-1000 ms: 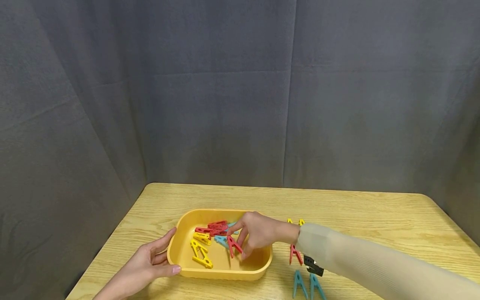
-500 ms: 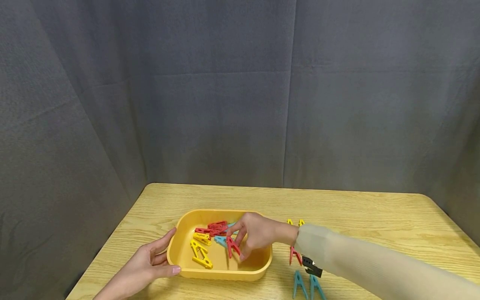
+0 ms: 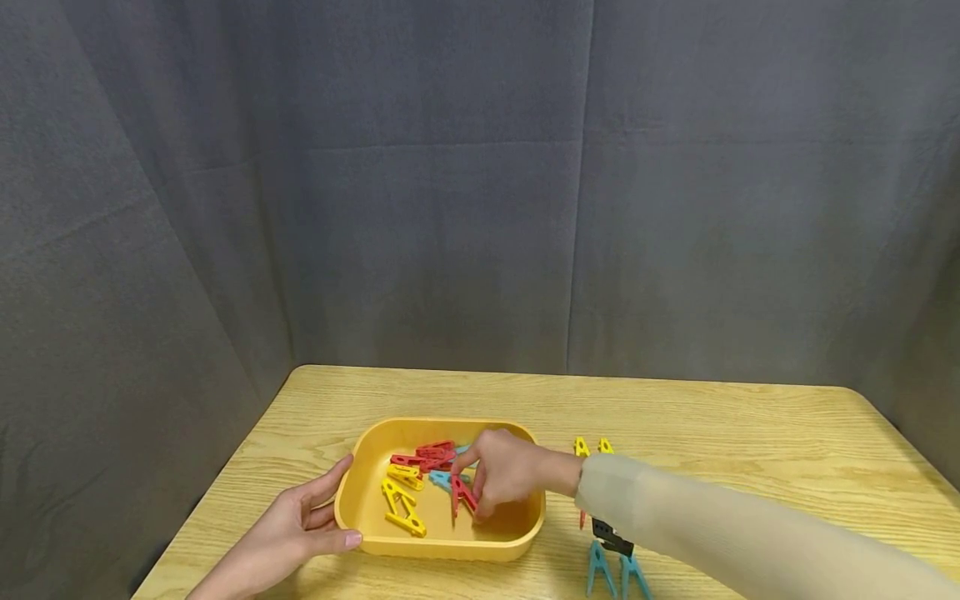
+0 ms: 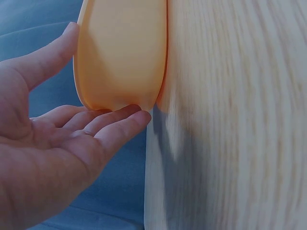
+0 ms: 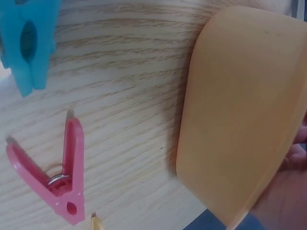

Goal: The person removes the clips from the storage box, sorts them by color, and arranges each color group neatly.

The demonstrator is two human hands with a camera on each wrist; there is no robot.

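Right hand (image 3: 504, 477): inside yellow tray (image 3: 375, 533), fingers pinching a red clothespin (image 3: 462, 493).
Left hand (image 3: 292, 525): released, fingers straight, touching the tray's left wall.
Tray: on worktop (image 3: 712, 433), near-left.

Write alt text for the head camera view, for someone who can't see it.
A right hand pinches a red clothespin inside a yellow tray of clothespins; the left hand steadies the tray's end on a wooden table.

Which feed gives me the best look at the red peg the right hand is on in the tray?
Head view: the red peg shows at the right hand inside the yellow tray. Both wrist views show only the tray's outer wall, not that peg.
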